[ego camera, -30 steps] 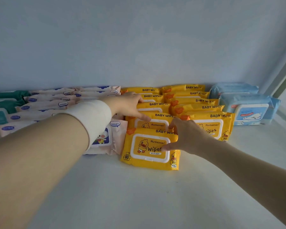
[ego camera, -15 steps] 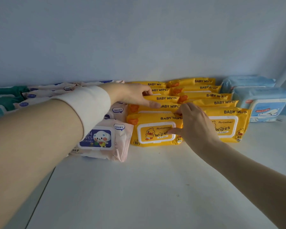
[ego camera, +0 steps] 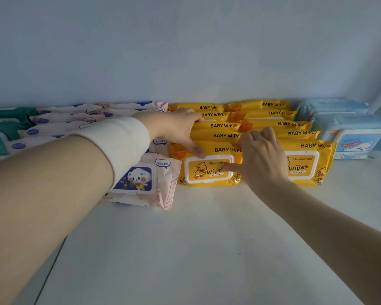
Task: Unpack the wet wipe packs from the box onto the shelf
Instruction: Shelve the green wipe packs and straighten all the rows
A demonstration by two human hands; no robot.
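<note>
**STATUS: SHELF LARGELY STOCKED, ONE PACK BEING SEATED**

At 9 o'clock on the shelf (ego camera: 185, 249), green packs (ego camera: 7, 126) and pink packs (ego camera: 75, 119) lie in rows. The left hand (ego camera: 180, 130), fingers extended, presses on the yellow rows (ego camera: 224, 135) at 12 o'clock. The right hand (ego camera: 260, 157) pinches the front yellow pack (ego camera: 207, 170), fingers curled over its top edge and thumb on its lid. Blue packs (ego camera: 356, 139) sit at 3 o'clock. The box is out of view, so the remaining stock cannot be judged. Estimated stage: late.

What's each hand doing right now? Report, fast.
Left hand: open, straight fingers pressing the yellow packs.
Right hand: closed, pinching the front yellow pack, thumb on its lid.
</note>
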